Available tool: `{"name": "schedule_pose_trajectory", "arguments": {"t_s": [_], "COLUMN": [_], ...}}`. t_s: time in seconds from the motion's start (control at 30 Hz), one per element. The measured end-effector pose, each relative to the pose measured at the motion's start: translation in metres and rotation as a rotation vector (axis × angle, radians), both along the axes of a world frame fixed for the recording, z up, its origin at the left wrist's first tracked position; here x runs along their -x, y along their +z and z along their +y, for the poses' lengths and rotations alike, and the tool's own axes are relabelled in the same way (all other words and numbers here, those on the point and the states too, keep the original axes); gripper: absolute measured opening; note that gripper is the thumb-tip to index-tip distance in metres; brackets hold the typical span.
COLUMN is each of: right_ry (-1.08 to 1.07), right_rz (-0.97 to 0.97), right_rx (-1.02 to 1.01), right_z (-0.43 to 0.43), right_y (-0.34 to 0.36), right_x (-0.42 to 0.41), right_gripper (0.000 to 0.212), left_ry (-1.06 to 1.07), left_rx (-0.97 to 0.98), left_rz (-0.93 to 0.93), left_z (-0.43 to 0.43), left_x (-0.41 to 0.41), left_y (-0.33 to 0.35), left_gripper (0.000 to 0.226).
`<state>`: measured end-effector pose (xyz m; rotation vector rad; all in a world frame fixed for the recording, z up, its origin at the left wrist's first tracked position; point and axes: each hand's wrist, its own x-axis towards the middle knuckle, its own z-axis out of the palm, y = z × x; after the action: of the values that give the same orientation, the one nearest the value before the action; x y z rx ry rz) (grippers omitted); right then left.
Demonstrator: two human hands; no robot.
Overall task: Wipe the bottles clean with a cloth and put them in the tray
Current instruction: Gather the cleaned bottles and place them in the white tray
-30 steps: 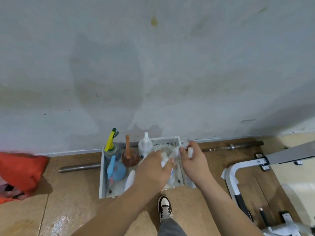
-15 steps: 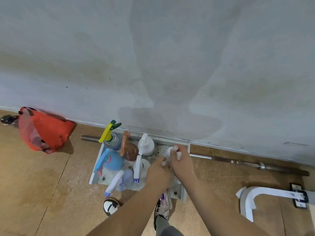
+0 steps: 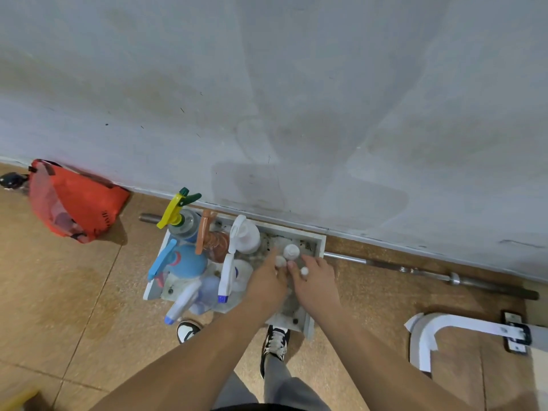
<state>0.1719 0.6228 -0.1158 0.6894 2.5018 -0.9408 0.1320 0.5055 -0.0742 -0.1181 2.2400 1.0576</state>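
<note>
A white tray (image 3: 322, 242) lies on the floor against the wall. Its left half holds several spray bottles: a yellow-triggered one (image 3: 183, 223), an orange-triggered one (image 3: 214, 243), a white one (image 3: 246, 236), a blue one (image 3: 185, 263) and a lavender one (image 3: 196, 298). A small white bottle (image 3: 291, 251) stands in the tray's right part. My left hand (image 3: 267, 287) reaches into the tray and its fingertips pinch that bottle low down. My right hand (image 3: 318, 287) is beside it, curled round a white cloth (image 3: 304, 271) that pokes out between the fingers.
A red bag (image 3: 75, 203) lies at the wall to the left. A metal bar (image 3: 421, 271) runs along the wall on the right. A white metal frame (image 3: 439, 330) sits at the right. My shoes (image 3: 275, 344) are just in front of the tray.
Both hands moved down into the tray's right part with the small white bottle, which now stands there. The view shifted, so the tray sits more to the centre.
</note>
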Motion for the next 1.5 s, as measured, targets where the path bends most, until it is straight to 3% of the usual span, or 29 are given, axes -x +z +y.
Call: {"name": "schedule_pose_trajectory", "arguments": {"t_s": [0.1,0.23,0.33,0.43,0.63,0.83,1.0,1.1,1.3,1.5], "right_ry": [0.043,-0.153,-0.243,-0.249,-0.256,-0.277,-0.298,-0.385,-0.397,-0.545], "right_rz": [-0.081,-0.034,-0.004,0.039,0.054,0.175,0.226,0.226,0.203,0.264], "right_rx": [-0.057,0.139,0.218,0.201,0.235,0.241,0.326,0.453,0.533,0.548], "right_z": [0.0,-0.004,-0.005,-0.005,-0.007,-0.009,-0.02,-0.029,-0.076,-0.131], "right_y": [0.002,0.007,0.015,0.017,0.043,0.083,0.11,0.123,0.141,0.154], "right_x": [-0.011,-0.017,-0.016,-0.015,-0.015,-0.013,0.003,0.011,0.041,0.074], "right_gripper": [0.062,0.043,0.036,0.009,0.042,0.03,0.013,0.013,0.014,0.011], "left_ry": [0.004,-0.133,-0.077,-0.012,0.011,0.006,0.072,0.117,0.17,0.174], "left_rx": [0.066,0.342,0.177,0.061,0.033,-0.049,-0.183,-0.233,-0.288,-0.322], "left_rz": [0.002,0.09,0.054,0.03,0.009,0.082,0.145,0.176,0.181,0.134], "left_z": [-0.006,-0.016,-0.014,-0.014,-0.024,-0.036,-0.052,-0.072,-0.117,-0.188], "left_x": [-0.009,-0.017,-0.02,-0.02,-0.023,-0.024,-0.012,0.001,0.036,0.07], "left_y": [0.002,-0.004,-0.004,-0.007,0.001,0.032,0.072,0.085,0.1,0.114], "left_gripper": [0.054,0.063,0.046,0.038,0.032,0.024,0.036,0.034,0.02,0.017]}}
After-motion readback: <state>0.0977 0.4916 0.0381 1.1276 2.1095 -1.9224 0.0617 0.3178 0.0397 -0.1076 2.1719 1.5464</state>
